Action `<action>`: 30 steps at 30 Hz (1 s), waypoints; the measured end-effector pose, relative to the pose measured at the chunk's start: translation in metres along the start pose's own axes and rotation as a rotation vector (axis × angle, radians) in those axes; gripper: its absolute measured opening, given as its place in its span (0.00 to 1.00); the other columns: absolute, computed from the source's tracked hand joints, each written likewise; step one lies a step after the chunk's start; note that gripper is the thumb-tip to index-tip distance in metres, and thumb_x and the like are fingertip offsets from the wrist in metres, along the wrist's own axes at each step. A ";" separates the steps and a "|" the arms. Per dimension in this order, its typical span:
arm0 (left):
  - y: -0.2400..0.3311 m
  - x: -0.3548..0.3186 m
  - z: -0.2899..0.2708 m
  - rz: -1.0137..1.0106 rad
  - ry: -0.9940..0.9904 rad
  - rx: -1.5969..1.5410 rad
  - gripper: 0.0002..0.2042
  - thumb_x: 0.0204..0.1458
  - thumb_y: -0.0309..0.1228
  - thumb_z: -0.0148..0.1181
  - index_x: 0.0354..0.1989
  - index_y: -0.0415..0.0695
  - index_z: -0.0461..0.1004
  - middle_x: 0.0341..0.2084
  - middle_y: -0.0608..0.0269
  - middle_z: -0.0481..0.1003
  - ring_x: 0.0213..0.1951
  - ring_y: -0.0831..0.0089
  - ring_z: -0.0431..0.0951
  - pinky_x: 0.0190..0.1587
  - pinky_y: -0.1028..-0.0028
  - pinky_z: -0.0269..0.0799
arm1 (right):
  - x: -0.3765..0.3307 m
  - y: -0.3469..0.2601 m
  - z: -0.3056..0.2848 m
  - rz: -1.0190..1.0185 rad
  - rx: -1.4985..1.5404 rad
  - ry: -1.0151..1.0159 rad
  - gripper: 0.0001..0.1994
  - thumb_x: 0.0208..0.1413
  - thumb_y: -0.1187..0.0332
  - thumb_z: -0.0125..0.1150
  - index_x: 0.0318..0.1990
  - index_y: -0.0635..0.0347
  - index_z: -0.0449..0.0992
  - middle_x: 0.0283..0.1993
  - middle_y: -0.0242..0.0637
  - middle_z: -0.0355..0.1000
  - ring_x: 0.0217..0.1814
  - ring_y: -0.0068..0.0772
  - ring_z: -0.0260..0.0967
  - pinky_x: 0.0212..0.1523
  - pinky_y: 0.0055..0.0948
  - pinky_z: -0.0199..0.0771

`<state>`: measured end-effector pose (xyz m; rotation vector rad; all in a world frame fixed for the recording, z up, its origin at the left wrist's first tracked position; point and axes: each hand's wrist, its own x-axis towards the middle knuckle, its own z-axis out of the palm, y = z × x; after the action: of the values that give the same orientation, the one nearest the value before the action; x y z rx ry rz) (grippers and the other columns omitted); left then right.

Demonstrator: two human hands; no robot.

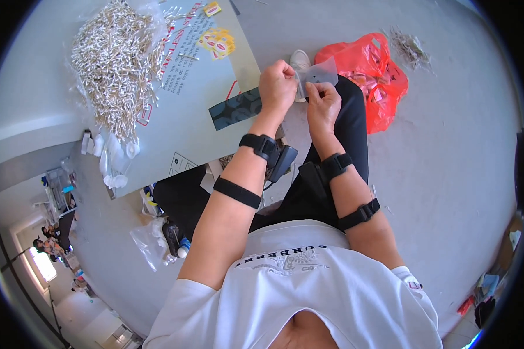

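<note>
A small clear plastic bag [325,71] is held up between my two hands, over the floor just beyond the table's right edge. My left hand [277,88] is closed, its fingertips pinching the bag's left side. On the lower edge of the bag, the thumb and fingers of my right hand [324,106] are closed in a pinch. Whether the bag holds anything is hard to make out. Under my left wrist, a dark patterned strip [230,112] lies on the table.
A large heap of cotton swabs [113,67] covers the table's [183,136] left part. Yellow labels [217,42] lie at its far side. On the floor, a red plastic bag [387,99] with pink packets stands beside my right knee, and loose sticks [410,49] lie beyond it.
</note>
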<state>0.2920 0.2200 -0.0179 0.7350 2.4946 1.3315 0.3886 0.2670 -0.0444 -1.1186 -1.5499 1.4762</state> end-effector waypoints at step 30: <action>-0.037 -0.026 -0.070 -0.238 0.104 -0.282 0.12 0.37 0.14 0.62 0.32 0.34 0.70 0.20 0.60 0.75 0.23 0.77 0.74 0.28 0.77 0.70 | -0.047 -0.003 0.035 0.403 0.237 -0.346 0.12 0.46 0.68 0.71 0.20 0.66 0.76 0.17 0.28 0.66 0.19 0.19 0.58 0.20 0.26 0.56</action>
<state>0.2730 0.1396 -0.0095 0.3056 2.3087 1.6172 0.3739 0.2109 -0.0419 -1.1190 -1.3679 2.1588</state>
